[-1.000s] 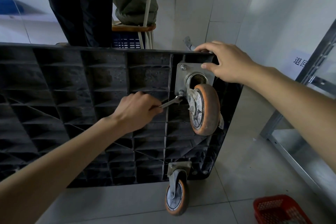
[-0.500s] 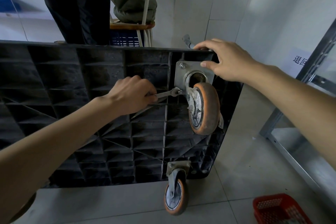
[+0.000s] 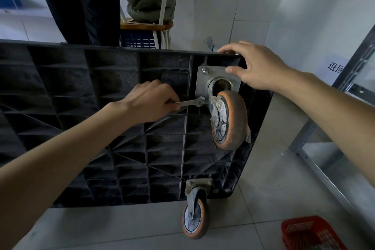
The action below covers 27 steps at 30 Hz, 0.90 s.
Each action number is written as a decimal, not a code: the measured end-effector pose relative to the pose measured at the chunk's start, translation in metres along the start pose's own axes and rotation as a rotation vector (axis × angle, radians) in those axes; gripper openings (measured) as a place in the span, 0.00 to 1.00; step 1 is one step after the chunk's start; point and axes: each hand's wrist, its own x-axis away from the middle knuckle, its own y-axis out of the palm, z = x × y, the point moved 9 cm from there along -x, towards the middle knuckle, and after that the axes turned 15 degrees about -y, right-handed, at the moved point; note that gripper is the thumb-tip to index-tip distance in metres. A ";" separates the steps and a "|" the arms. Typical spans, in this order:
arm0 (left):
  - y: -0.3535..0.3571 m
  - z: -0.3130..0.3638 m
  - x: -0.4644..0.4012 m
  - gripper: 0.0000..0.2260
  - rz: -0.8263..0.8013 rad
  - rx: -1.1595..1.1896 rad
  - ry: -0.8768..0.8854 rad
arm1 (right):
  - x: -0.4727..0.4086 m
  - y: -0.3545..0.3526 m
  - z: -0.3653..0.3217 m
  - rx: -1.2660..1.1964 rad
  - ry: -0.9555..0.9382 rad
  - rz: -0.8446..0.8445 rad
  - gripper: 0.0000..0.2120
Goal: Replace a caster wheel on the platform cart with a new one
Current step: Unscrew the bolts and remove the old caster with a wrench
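The black platform cart (image 3: 85,128) stands on its edge, its ribbed underside facing me. A worn orange caster wheel (image 3: 230,119) hangs from a steel mounting plate (image 3: 203,83) at the upper right corner. My left hand (image 3: 151,100) grips a small wrench (image 3: 189,103) whose jaw sits on the plate's lower left bolt. My right hand (image 3: 256,66) holds the cart's top edge, thumb pressing on the plate. A second orange caster (image 3: 194,217) touches the floor below.
A red plastic basket (image 3: 308,233) lies on the tiled floor at the lower right. A metal shelf frame (image 3: 324,142) runs along the right. Behind the cart stand a person's dark trouser legs (image 3: 81,4) and a wooden stool (image 3: 147,25).
My left hand has swung the wrench handle upward round the bolt, from angled below to almost level. My right hand has stayed on the cart's corner.
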 end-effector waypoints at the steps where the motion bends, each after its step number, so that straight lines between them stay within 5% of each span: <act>1: 0.000 0.000 0.000 0.08 0.017 -0.006 -0.002 | 0.000 0.000 0.000 -0.001 -0.001 0.002 0.21; 5: 0.011 -0.010 -0.001 0.08 0.043 0.050 -0.067 | -0.001 0.000 0.000 -0.002 -0.006 0.004 0.21; 10: 0.077 -0.014 0.013 0.10 0.027 0.430 -0.231 | 0.000 0.001 0.001 -0.010 -0.004 0.005 0.21; 15: 0.142 0.010 0.021 0.13 -0.137 0.696 -0.300 | -0.001 0.001 0.002 0.000 -0.003 -0.001 0.21; 27: 0.116 -0.002 0.038 0.10 -0.056 0.586 -0.214 | 0.000 -0.003 -0.003 0.015 -0.003 -0.010 0.21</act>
